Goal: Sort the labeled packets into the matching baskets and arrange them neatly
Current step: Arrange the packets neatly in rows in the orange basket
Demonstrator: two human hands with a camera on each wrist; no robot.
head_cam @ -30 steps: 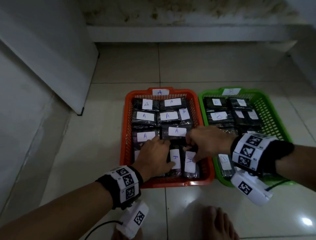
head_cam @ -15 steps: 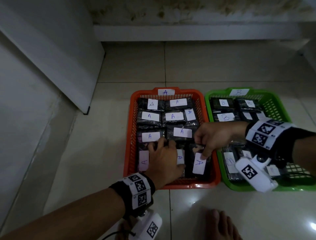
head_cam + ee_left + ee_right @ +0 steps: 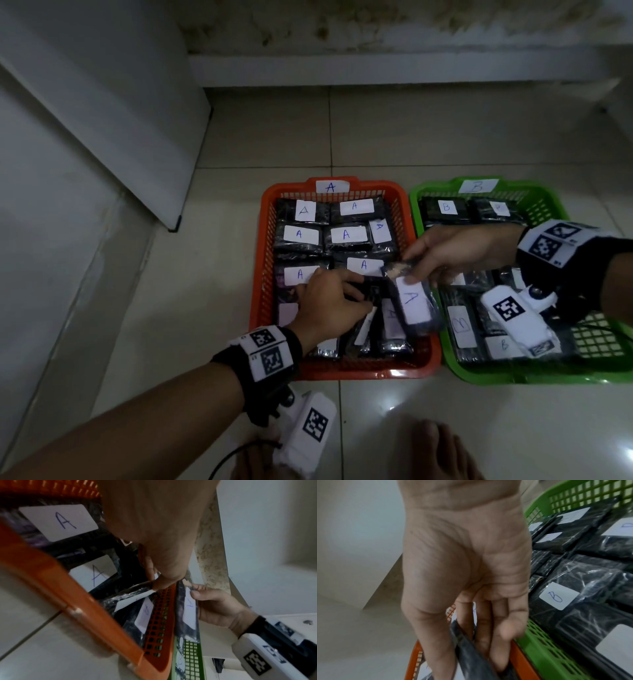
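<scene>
An orange basket (image 3: 263, 240) tagged A holds several black packets with white A labels. Beside it on the right, a green basket (image 3: 544, 373) tagged B holds packets labelled B. My right hand (image 3: 445, 253) pinches the top edge of one A packet (image 3: 412, 306) and holds it lifted over the orange basket's right wall. In the right wrist view the fingers (image 3: 488, 635) curl round that dark packet (image 3: 471, 649). My left hand (image 3: 329, 301) reaches into the orange basket's front row, fingers curled round the top of a tilted packet (image 3: 364, 327).
Both baskets stand on a pale tiled floor (image 3: 428, 137). A white panel (image 3: 113, 113) leans at the left, and a low wall ledge (image 3: 394, 73) runs behind. Bare toes (image 3: 438, 452) show at the bottom edge.
My right hand has lifted an A packet out of the front row and drawn it rightwards. My left hand has curled its fingers round the top of a packet in that front row.
</scene>
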